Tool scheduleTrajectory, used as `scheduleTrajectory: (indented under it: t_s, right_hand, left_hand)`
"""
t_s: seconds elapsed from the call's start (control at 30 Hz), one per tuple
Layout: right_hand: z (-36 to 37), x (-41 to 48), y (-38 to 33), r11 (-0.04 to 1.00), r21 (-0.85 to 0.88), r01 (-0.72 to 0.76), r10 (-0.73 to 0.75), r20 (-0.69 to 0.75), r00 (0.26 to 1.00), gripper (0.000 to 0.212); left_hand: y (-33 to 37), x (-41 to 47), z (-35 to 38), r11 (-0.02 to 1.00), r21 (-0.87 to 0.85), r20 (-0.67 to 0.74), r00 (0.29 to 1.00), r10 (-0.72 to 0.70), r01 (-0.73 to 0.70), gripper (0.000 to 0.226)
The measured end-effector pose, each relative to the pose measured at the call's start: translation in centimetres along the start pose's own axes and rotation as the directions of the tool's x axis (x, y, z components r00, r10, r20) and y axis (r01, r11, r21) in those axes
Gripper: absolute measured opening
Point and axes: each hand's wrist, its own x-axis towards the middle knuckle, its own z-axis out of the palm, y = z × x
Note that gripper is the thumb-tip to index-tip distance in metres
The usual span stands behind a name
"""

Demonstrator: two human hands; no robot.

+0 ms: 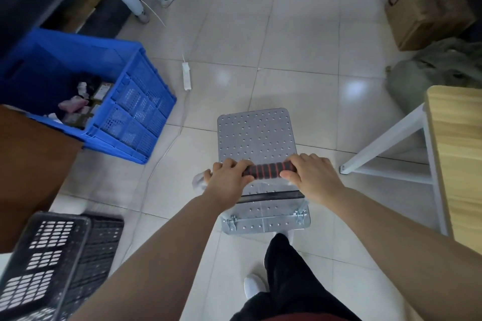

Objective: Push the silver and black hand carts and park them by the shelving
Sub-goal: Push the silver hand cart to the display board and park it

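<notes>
Your cart [257, 135] mid-floor, crate [125, 101] to its left, power strip [186, 76] beyond, table [456, 143] to your right, box [422, 13] far right, basket [52, 263] near left.

tiled floor [300, 34], silver cart [257, 133], blue crate [135, 101]

glossy tiled floor [300, 47], wooden table [456, 143]
</notes>
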Motion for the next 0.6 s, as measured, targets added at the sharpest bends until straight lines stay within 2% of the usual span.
scheduleTrajectory:
  t_s: [0.23, 0.33, 0.6]
  right_hand:
    - [-3.6, 7.7, 2.0, 1.000, -0.001, 0.015, -0.015, -0.015, 1.000, 0.044]
    - [-5.0, 10.0, 3.2, 0.999, -0.030, 0.026, -0.026, -0.005, 1.000, 0.044]
    - [-7.7, 16.0, 6.1, 0.999, -0.032, -0.026, 0.027, 0.043, 0.999, 0.046]
  left_hand:
    - [1.4, 7.2, -3.6, 0.992, 0.072, -0.016, 0.995, -0.100, 0.101, 0.028]
    - [2.6, 9.5, -4.5, 0.990, 0.032, -0.035, 0.991, -0.133, 0.134, 0.027]
    - [3.8, 15.9, -7.3, 0.997, -0.052, -0.032, 0.997, -0.064, 0.062, 0.029]
